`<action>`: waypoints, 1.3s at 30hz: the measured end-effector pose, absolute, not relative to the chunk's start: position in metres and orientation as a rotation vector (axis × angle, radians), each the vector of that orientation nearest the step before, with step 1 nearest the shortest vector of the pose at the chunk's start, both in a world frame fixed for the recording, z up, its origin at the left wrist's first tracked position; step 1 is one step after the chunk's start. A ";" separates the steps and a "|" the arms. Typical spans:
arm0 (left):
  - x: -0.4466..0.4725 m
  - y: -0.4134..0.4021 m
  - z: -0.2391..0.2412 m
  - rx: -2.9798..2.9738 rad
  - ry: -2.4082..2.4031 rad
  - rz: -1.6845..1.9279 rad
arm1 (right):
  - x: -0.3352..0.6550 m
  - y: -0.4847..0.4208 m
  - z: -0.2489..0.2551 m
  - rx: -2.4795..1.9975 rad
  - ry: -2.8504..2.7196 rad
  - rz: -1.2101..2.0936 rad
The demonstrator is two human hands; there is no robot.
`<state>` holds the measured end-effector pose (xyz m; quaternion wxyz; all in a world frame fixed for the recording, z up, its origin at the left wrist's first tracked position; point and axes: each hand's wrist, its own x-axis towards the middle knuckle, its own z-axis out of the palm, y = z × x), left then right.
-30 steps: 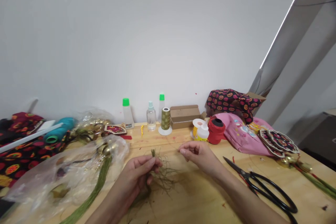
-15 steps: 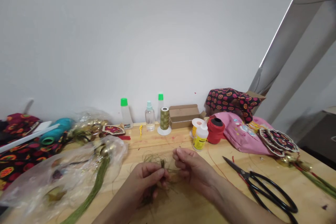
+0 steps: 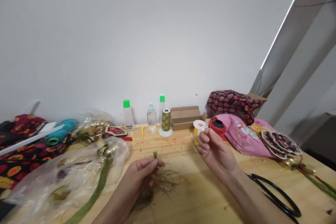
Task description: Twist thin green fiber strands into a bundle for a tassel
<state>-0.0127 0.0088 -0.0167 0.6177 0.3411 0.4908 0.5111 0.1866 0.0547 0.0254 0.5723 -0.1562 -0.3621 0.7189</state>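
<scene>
My left hand (image 3: 141,176) is closed, thumb and fingers pinching a bundle of olive-green thread (image 3: 155,155). A short tuft of the bundle sticks up above the fingertips. Loose, tangled strands (image 3: 170,178) spill to the right of that hand and under it onto the wooden table. Farther right and higher, my right hand (image 3: 216,154) is raised with its fingertips pressed together. Whatever it pinches, if anything, is too fine to see. Behind its fingers stand a yellow spool with a white rim (image 3: 198,124) and a mostly hidden glue bottle. Black-handled scissors (image 3: 278,192) lie partly covered by my right forearm.
A green thread spool (image 3: 166,120), clear bottle (image 3: 151,119) and open cardboard box (image 3: 185,118) line the wall. On the left are a plastic bag (image 3: 78,168) and green tassel (image 3: 98,185). A red thread cone (image 3: 218,128) and pink bag (image 3: 241,140) stand right.
My right hand has moved right and up, away from the left, and now covers much of the glue bottle. My left hand has shifted slightly left, still pinching the thread bundle.
</scene>
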 end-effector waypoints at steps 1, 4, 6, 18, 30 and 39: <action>-0.013 0.008 -0.016 0.780 1.131 1.192 | 0.184 0.054 0.023 -0.437 -0.942 1.646; -0.012 0.006 -0.019 0.806 1.095 1.174 | 0.170 0.046 0.010 -0.750 -1.323 1.581; -0.011 0.005 -0.023 0.840 1.070 1.141 | 0.159 0.041 0.001 -0.894 -1.524 1.597; -0.008 0.005 -0.025 0.851 1.004 1.111 | 0.148 0.034 -0.012 -1.083 -1.729 1.496; -0.003 0.003 -0.015 0.798 0.912 1.117 | 0.148 0.033 -0.015 -1.046 -1.695 1.583; -0.006 0.002 -0.017 0.858 0.958 1.123 | 0.158 0.044 -0.007 -1.022 -1.608 1.289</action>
